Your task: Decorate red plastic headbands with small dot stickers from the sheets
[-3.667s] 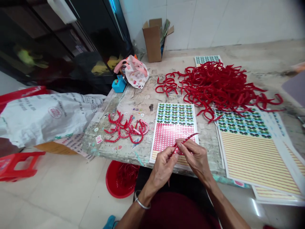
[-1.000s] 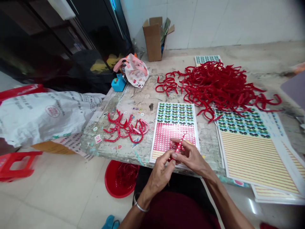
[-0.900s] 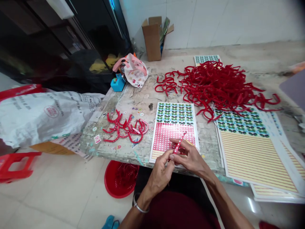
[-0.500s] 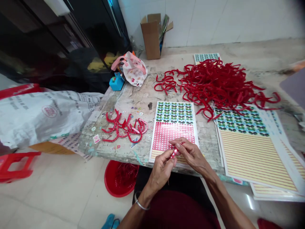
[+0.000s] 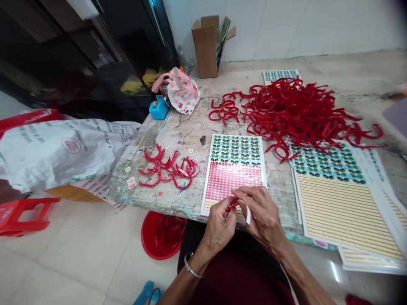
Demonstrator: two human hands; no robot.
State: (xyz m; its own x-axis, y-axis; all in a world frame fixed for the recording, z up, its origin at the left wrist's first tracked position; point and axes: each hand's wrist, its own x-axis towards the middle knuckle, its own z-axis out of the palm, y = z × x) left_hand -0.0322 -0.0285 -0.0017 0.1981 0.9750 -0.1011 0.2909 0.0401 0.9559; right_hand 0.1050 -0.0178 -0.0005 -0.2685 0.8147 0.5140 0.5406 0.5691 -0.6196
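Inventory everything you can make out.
Dotted strip: 1, red, front centre
Narrow piece: 1, white, front centre
Near sheet: 1 showing, multicoloured, front centre
Loose strips: several, red, front left
Strip pile: 1, red, back right
Other sheets: several, multicoloured, right
Table: 1, grey, centre
Box: 1, brown, back
Bag: 1, white, pink, back left
Dispenser: 1, blue, beside bag
Cabinet: 1, black, back left
Sack: 1, white, left
Stool: 1, red, left edge
Basin: 1, red, below table edge
Unclear object: 1, blue, bottom edge
Bracelet: 1, silver, bottom centre
Left hand: 1, bare, gripping dotted strip
Right hand: 1, bare, at narrow piece
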